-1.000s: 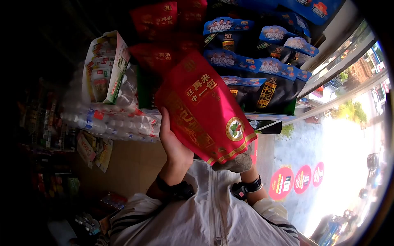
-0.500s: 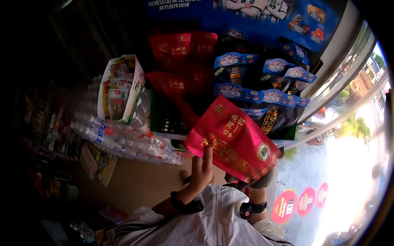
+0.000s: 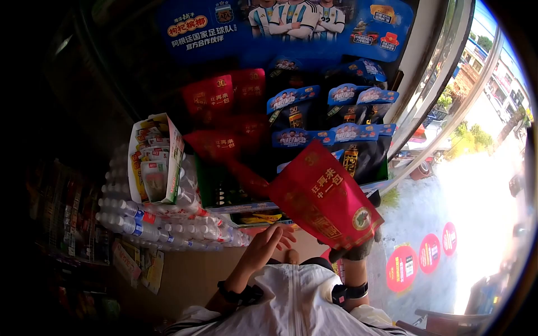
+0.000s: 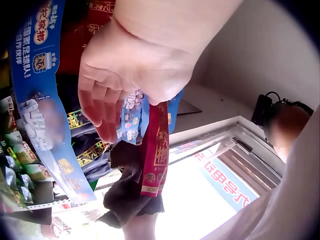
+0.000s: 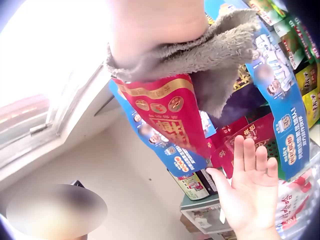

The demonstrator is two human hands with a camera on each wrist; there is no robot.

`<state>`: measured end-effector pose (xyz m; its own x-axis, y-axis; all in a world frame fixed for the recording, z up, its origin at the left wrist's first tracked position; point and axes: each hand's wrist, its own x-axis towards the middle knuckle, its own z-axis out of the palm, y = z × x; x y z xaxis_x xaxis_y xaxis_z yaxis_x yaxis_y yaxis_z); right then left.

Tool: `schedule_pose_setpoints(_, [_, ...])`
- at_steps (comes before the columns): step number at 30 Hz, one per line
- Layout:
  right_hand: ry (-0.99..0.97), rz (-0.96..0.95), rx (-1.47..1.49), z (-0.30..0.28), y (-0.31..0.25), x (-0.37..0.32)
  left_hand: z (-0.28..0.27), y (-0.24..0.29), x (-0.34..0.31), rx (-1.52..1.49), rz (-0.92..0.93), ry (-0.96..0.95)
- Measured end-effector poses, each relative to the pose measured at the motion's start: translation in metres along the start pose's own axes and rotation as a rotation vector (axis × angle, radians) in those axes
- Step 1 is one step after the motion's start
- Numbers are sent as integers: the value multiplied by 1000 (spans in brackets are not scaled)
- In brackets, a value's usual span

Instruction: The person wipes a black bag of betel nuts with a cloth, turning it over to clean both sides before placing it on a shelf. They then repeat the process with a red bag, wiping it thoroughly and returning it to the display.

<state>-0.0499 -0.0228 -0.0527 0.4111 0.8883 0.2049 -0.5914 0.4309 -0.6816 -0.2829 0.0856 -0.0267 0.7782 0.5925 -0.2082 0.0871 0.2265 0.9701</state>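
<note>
My right hand (image 5: pixel 157 30) holds the lower end of a red bag (image 3: pixel 328 196) with gold lettering. Around that hand lies a grey cloth (image 5: pixel 200 55), which hides most of its fingers. The bag hangs tilted in front of the display of packets. My left hand (image 3: pixel 264 246) is off the bag, just left of its lower edge, palm spread and holding nothing. In the left wrist view the bag (image 4: pixel 156 150) shows edge-on beyond my left hand's fingers.
Red bags (image 3: pixel 210 98) and dark bags with blue tops (image 3: pixel 297 115) stand in a display under a blue board (image 3: pixel 246 50). Left of it, an open box of small packets (image 3: pixel 176 162) sits on stacked bottles (image 3: pixel 134 224). At the right is a window frame (image 3: pixel 428 92).
My left hand has let go of the bag and drawn back to its left. The bag stays in my right hand, shifted rightward. The head view shows more of the blue board.
</note>
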Motion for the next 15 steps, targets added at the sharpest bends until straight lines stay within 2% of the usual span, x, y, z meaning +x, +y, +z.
schedule_pose_setpoints(1, [4, -10, -6, 3, 3, -6, 1, 6, -8, 1, 5, -12])
schedule_pose_setpoints(3, [-32, -236, -687, 3, 17, -21, 7, 22, -27, -186, 183, -3])
schedule_pose_setpoints(4, [-44, -341, -1029, 4, 27, -33, 11, 32, -34, -270, 241, -77])
schedule_pose_setpoints(5, [85, -6, -585, 1, 40, -42, 11, 33, -34, -314, 198, -92])
schedule_pose_setpoints(6, [-20, 8, -649, -20, 74, -55, 15, 25, -43, -365, 253, -105])
schedule_pose_setpoints(7, [-233, -225, -1013, 89, 14, -38, 20, 14, -50, -413, 318, -111])
schedule_pose_setpoints(8, [-148, 25, -943, 95, 15, -39, 19, 9, -54, -448, 265, -95])
schedule_pose_setpoints(9, [-345, -619, -1183, 106, 36, -40, 31, 36, -72, -701, 105, 118])
schedule_pose_setpoints(12, [-392, -673, -1262, 119, 39, -51, 21, 28, -84, -796, 24, 136])
schedule_pose_setpoints(15, [-384, -553, -1277, 128, 40, -52, 18, 24, -98, -919, -8, 175])
